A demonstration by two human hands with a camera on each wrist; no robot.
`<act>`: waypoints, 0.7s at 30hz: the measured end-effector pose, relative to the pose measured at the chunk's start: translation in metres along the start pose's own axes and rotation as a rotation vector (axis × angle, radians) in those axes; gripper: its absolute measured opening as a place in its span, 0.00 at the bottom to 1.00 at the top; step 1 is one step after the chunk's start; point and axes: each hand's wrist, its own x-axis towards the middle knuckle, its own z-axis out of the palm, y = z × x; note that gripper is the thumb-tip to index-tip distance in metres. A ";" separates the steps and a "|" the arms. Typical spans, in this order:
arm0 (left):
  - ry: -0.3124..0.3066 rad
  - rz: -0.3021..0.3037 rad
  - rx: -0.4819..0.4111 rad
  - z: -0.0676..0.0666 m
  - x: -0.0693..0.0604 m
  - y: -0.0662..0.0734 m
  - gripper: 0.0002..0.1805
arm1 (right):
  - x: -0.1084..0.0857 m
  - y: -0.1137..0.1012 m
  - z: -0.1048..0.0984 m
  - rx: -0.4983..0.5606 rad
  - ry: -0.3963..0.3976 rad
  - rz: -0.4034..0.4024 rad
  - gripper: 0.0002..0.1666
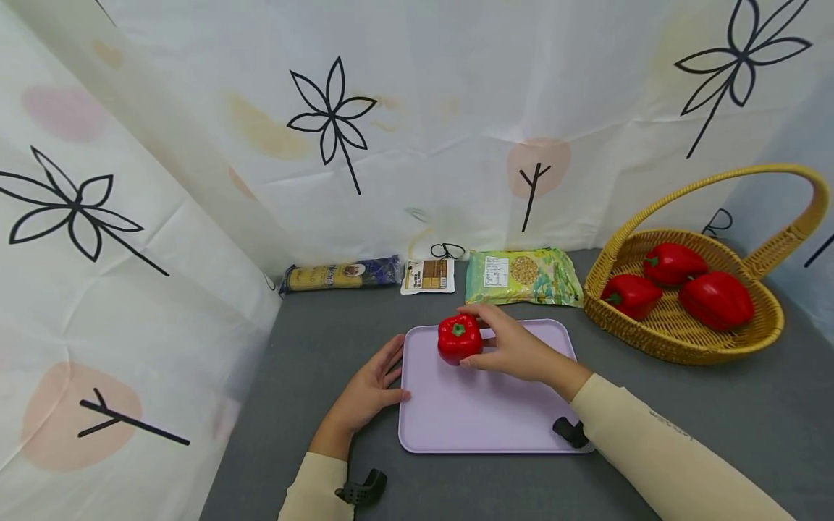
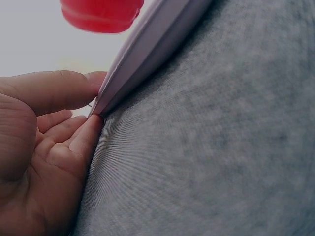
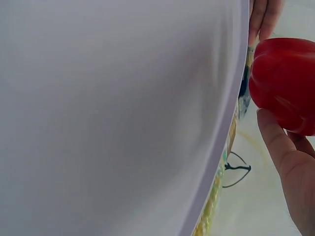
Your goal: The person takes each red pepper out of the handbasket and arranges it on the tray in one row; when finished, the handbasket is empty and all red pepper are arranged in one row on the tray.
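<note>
A red bell pepper with a green stem is held in my right hand over the far left part of a lilac tray. In the right wrist view the pepper appears above the tray's rim, with fingers along its side. My left hand is at the tray's left edge. The left wrist view shows its thumb on the rim and the fingers beside and below, pinching the tray wall.
To the right stands a yellow wicker basket with a tall handle, holding three red peppers. Along the back lie a long dark-and-yellow packet, a small white-brown pouch and a green bag. A patterned cloth hangs behind.
</note>
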 end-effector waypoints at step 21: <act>0.010 -0.022 -0.007 0.000 0.000 -0.001 0.59 | 0.045 0.006 0.040 -0.028 0.054 0.046 0.49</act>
